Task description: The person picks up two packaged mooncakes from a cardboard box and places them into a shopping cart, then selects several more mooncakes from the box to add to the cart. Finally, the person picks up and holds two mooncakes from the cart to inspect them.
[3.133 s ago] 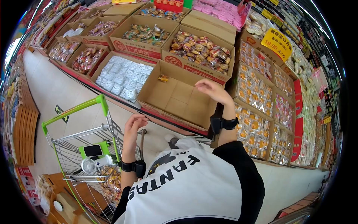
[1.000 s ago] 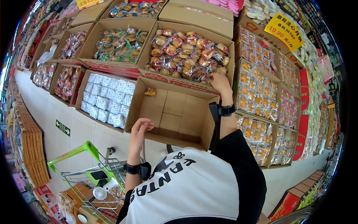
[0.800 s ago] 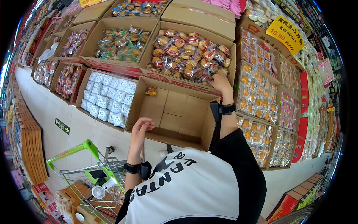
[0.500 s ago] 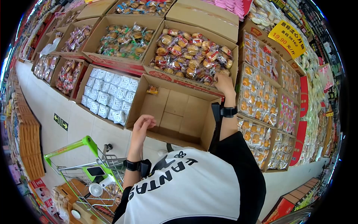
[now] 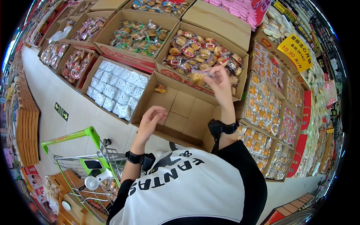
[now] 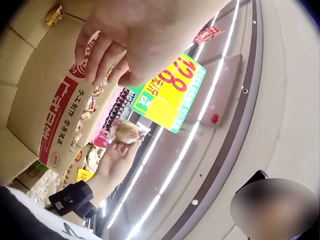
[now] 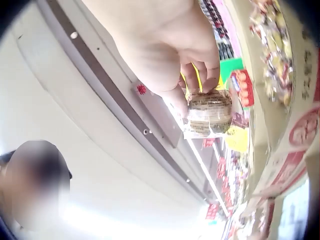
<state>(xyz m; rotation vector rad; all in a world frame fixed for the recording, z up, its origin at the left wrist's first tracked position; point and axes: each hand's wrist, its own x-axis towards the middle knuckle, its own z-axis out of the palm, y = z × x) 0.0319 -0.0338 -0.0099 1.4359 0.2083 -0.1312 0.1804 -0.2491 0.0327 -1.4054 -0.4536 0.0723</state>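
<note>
My right hand (image 5: 221, 84) pinches a plastic-wrapped mooncake (image 5: 198, 78), raised over the front edge of a carton (image 5: 174, 75) of similar mooncakes. In the right wrist view, the thumb and fingertips grip one side of the round, brown mooncake (image 7: 209, 116), and print shows on its clear wrapper. My left hand (image 5: 150, 122) hovers above the near left side of a lower carton (image 5: 183, 108), fingers loosely bent and holding nothing. A small orange packet (image 5: 161, 89) lies in that carton's far left corner. The left wrist view shows the left hand (image 6: 135, 37) with relaxed fingers.
White wrapped packets (image 5: 116, 88) fill a carton at left. Trays of orange-centred packaged cakes (image 5: 260, 101) stand at right beneath a yellow price sign (image 5: 295, 52). A green-handled shopping cart (image 5: 71, 135) stands at lower left, with a small fan (image 5: 91, 183) on it.
Earlier my right hand was over the lower carton, then reached into the mooncake pile. Now it has lifted out a mooncake and moved left with it. The left hand has shifted slightly.
</note>
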